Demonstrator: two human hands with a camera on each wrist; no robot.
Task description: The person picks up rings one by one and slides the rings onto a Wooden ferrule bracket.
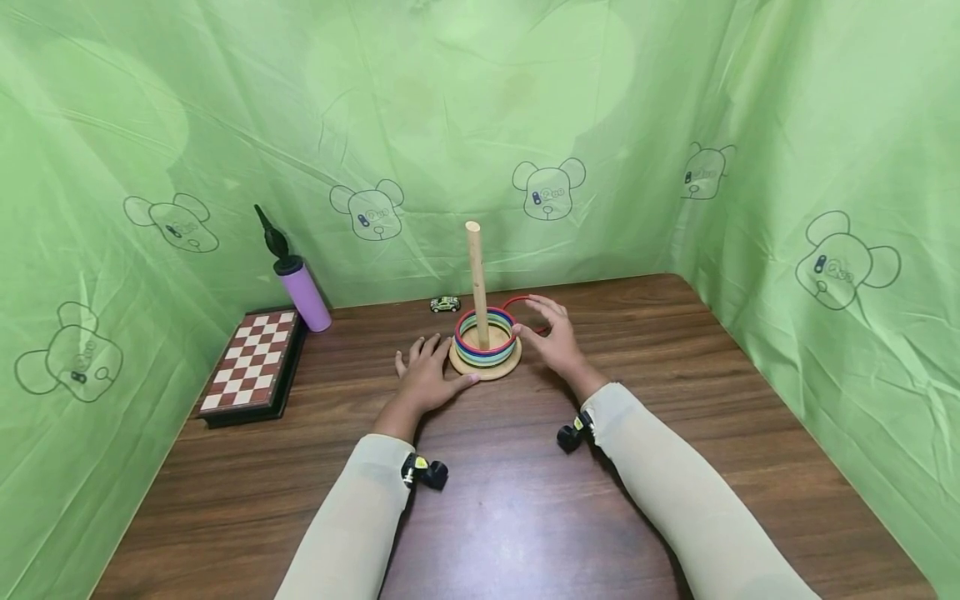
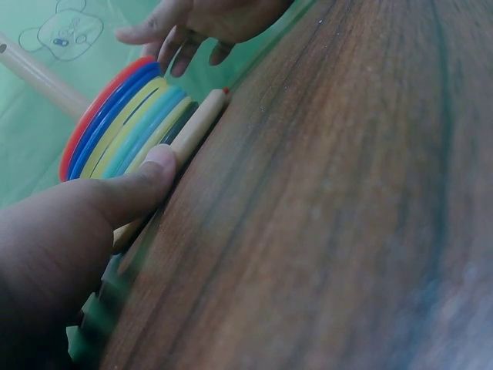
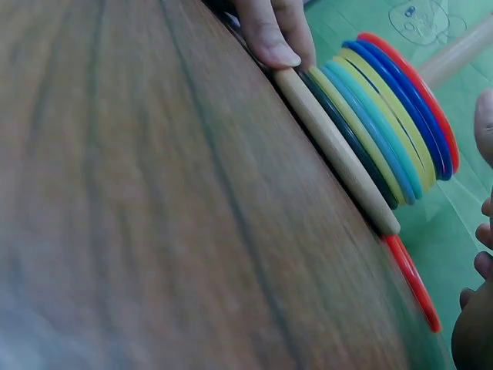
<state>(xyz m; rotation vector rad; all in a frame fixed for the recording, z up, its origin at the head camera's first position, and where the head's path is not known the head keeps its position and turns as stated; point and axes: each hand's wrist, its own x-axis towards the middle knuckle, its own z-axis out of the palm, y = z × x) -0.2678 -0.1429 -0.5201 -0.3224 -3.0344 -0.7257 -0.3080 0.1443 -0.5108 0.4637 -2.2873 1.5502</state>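
Hands at a ring stacker, centre of the frame.
Left hand (image 1: 426, 379) lies flat on the desk (image 1: 510, 500), thumb against the round wooden base (image 1: 486, 367); coloured rings (image 1: 485, 337) stack on the peg (image 1: 477, 279). Right hand (image 1: 553, 335), fingers relaxed, hovers over a loose red ring (image 1: 520, 302) behind.

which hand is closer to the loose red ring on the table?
Right. The right hand hovers over the loose red ring behind the stacker; the left hand rests on the table, thumb against the wooden base, on the far side.
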